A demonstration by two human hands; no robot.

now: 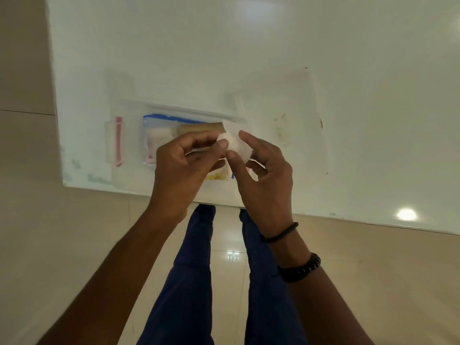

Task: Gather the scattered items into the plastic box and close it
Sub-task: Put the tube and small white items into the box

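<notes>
A clear plastic box sits open on the white table near its front edge. Inside lie a blue-edged bag, a white-pink roll, a tan roll and a yellow packet. My left hand and my right hand meet above the box, and both pinch a small white gauze piece between fingertips. A red clip marks the box's left end. The box's right part is hidden by my hands.
The clear lid lies flat on the table to the right of the box. The table's front edge runs just below my hands, with tiled floor and my blue trouser legs beneath.
</notes>
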